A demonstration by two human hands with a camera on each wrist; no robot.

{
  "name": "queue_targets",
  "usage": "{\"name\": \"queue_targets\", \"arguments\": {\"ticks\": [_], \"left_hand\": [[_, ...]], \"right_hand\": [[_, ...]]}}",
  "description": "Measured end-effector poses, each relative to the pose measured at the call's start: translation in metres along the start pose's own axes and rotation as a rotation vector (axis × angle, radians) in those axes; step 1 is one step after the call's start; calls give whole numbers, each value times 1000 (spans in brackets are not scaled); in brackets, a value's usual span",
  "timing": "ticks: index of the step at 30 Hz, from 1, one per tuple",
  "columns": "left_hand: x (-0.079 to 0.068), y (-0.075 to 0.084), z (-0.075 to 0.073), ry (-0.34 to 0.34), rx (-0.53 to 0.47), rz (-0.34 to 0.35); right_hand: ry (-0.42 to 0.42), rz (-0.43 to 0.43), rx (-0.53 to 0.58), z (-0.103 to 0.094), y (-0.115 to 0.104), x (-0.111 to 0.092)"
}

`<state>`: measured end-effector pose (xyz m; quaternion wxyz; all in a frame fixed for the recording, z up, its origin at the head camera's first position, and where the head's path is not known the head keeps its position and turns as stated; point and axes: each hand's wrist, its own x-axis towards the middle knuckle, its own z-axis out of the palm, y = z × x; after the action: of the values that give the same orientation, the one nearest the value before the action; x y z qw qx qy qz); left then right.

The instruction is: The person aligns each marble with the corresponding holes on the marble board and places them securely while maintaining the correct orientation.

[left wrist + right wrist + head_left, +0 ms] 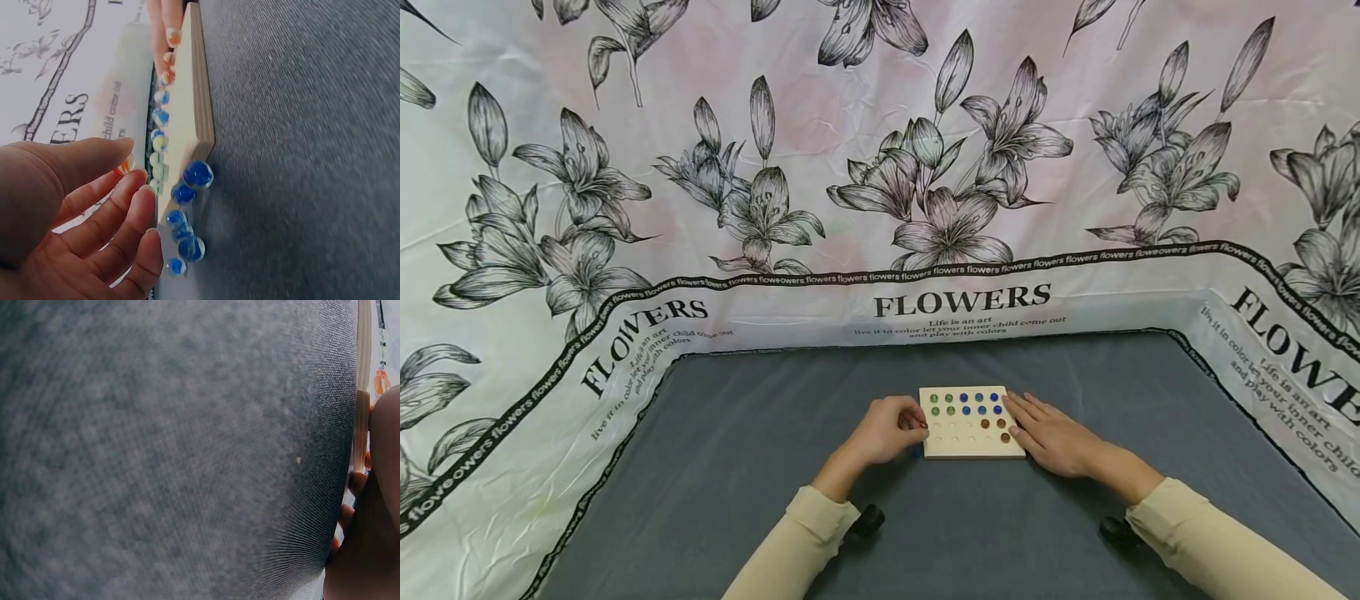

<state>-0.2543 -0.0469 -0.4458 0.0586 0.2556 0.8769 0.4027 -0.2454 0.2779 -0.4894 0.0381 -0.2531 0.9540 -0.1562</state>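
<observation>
A pale wooden board (pixel 962 454) with rows of round hollows lies on the dark cloth. Green marbles (pixel 935 410) and blue marbles (pixel 981 410) sit in its two far rows, and a few orange-brown marbles (pixel 1002 424) at the right of its near rows. My left hand (pixel 887 432), beside the board's left edge, pinches an orange-and-clear marble (pixel 126 165) between thumb and fingertip. Several loose blue marbles (pixel 198 175) lie along that same edge, mostly hidden by this hand in the head view. My right hand (pixel 1060 437) rests against the board's right edge, fingers extended.
Dark grey cloth (pixel 737 467) covers the surface around the board. Behind it rises a white hanging cloth (pixel 805 192) printed with lilies and lettering. Black wrist devices (pixel 867 522) show below both forearms.
</observation>
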Motion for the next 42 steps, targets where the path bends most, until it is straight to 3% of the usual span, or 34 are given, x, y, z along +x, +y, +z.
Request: {"name": "queue_targets", "arguments": {"ticks": [19, 37, 42], "left_hand": [[15, 21, 26, -40, -33, 33], [37, 33, 57, -39, 39, 83], [42, 34, 65, -37, 42, 66]], "right_hand": [[10, 5, -2, 3, 3, 1], [17, 11, -8, 5, 4, 1], [31, -4, -11, 4, 3, 0]]}}
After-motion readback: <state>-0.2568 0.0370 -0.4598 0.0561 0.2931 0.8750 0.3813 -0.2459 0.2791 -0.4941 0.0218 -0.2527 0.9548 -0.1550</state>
